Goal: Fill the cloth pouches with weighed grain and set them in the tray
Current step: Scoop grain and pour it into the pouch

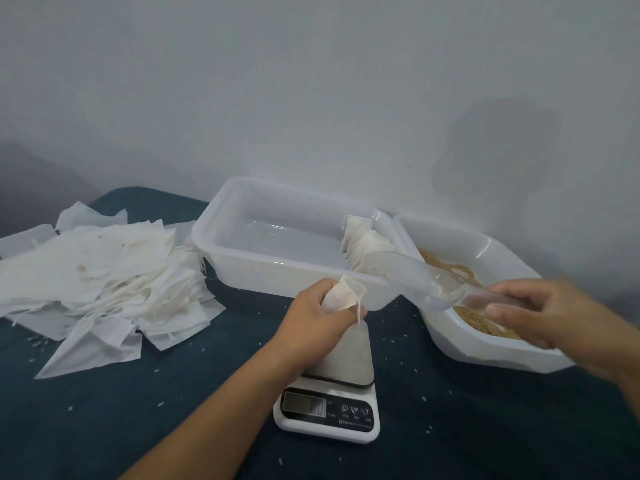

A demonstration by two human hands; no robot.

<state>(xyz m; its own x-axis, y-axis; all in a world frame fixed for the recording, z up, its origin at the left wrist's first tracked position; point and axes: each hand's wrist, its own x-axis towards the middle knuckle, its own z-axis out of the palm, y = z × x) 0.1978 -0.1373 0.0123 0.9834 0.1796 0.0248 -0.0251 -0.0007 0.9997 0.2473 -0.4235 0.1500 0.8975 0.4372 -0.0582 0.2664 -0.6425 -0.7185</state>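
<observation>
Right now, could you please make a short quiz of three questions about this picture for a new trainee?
1. True or false: the left hand grips a cloth pouch above the scale.
2. What does the right hand hold? A) a knife B) a clear scoop C) a cup
3. Fill in: the filled pouches lean at the ______ end of the tray.

Key: 1 true; 2 B; 3 right.

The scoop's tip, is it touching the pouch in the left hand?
Apart. The head view shows the clear scoop ending right of the pouch, with tray rim visible between them.
</observation>
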